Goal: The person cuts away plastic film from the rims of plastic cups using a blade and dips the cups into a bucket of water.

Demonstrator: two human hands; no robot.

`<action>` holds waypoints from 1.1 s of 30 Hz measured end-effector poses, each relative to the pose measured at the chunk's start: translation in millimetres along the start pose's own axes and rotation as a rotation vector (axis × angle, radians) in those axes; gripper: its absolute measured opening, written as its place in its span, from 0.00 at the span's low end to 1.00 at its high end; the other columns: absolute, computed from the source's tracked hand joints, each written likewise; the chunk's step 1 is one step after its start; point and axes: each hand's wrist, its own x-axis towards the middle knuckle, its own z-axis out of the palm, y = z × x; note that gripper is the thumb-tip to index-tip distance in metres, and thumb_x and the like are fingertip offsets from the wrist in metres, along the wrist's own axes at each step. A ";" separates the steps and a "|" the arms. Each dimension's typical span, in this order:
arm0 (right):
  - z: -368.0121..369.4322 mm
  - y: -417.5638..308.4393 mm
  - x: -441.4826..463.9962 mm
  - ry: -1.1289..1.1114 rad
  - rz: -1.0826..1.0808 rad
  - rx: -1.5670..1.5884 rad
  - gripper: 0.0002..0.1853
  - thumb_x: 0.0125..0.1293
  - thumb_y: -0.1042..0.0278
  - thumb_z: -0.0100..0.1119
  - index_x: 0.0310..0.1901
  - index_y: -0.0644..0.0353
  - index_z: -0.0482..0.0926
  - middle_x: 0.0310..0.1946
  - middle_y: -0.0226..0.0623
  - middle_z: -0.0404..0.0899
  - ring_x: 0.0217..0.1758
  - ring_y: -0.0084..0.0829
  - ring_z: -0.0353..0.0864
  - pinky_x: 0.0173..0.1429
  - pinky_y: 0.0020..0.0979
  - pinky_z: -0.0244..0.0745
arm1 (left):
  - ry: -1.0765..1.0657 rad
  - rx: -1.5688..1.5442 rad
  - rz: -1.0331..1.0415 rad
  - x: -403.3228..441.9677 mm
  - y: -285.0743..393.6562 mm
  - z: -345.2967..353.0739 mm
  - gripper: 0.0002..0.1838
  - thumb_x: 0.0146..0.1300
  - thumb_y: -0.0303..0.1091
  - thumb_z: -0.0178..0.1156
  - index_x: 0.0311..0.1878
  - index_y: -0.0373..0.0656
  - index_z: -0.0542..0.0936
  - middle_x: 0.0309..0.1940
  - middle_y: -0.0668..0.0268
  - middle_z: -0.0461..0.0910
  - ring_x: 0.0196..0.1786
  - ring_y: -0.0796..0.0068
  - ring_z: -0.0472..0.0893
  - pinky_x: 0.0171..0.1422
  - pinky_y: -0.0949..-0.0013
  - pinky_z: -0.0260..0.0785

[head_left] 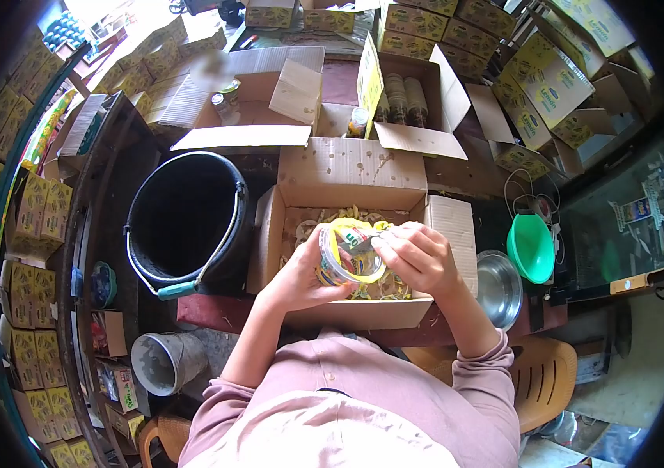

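Observation:
My left hand (301, 273) is wrapped around a clear plastic jar (332, 269) with a yellow band at its rim and a printed label. The jar is tilted, its round end facing up toward me. At the yellow rim, the fingers of my right hand (422, 257) are pinched together. A thin greyish piece shows by the fingertips, but its kind is unclear. Both hands are above an open cardboard box (351, 175) with yellow scraps (359, 214) inside. Its raised back flap has brown spots.
A black bucket (184, 218) stands left of the box. At the right are a metal bowl (500, 288) and a green bowl (531, 249). Open cartons (258, 70) with jars (398, 97) stand behind. A grey bucket (164, 363) is lower left; stacked yellow cartons (31, 292) line the left.

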 end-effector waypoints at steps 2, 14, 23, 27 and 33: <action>1.8 0.8 -2.2 -0.010 -0.007 -0.007 0.09 0.45 0.72 0.60 0.32 0.58 0.79 0.25 0.28 0.73 0.31 0.23 0.77 0.38 0.26 0.76 | -0.039 -0.015 -0.001 1.1 -4.4 -0.7 0.38 0.45 0.32 0.68 0.59 0.37 0.60 0.47 0.60 0.71 0.51 0.72 0.71 0.58 0.70 0.61; 7.8 -3.1 -1.4 -0.009 -0.031 0.122 0.08 0.43 0.75 0.62 0.30 0.64 0.79 0.27 0.33 0.76 0.32 0.28 0.79 0.37 0.29 0.78 | -0.348 -0.473 -0.239 -4.4 -13.9 -9.4 0.37 0.47 0.33 0.64 0.60 0.38 0.60 0.49 0.61 0.71 0.46 0.75 0.73 0.52 0.70 0.67; 18.4 -4.0 -2.2 0.075 -0.008 0.148 0.08 0.43 0.75 0.63 0.29 0.63 0.78 0.25 0.33 0.75 0.30 0.29 0.78 0.35 0.29 0.78 | -0.526 -0.998 -0.347 3.4 -24.2 -5.9 0.32 0.47 0.42 0.65 0.50 0.30 0.66 0.31 0.55 0.75 0.30 0.70 0.77 0.28 0.72 0.70; 14.6 -6.1 0.9 0.045 0.031 0.193 0.09 0.43 0.75 0.62 0.30 0.63 0.78 0.25 0.33 0.76 0.30 0.30 0.78 0.36 0.30 0.77 | -0.717 -1.184 -0.290 6.3 -49.2 -5.1 0.32 0.49 0.43 0.62 0.54 0.35 0.64 0.35 0.52 0.75 0.31 0.70 0.78 0.31 0.72 0.71; 9.2 -1.7 -1.5 -0.009 0.098 0.056 0.12 0.41 0.73 0.60 0.32 0.61 0.77 0.26 0.31 0.74 0.32 0.28 0.77 0.37 0.28 0.76 | -0.258 -0.684 -0.198 5.9 -41.6 -11.4 0.37 0.52 0.41 0.62 0.62 0.38 0.57 0.49 0.58 0.70 0.48 0.68 0.75 0.44 0.67 0.72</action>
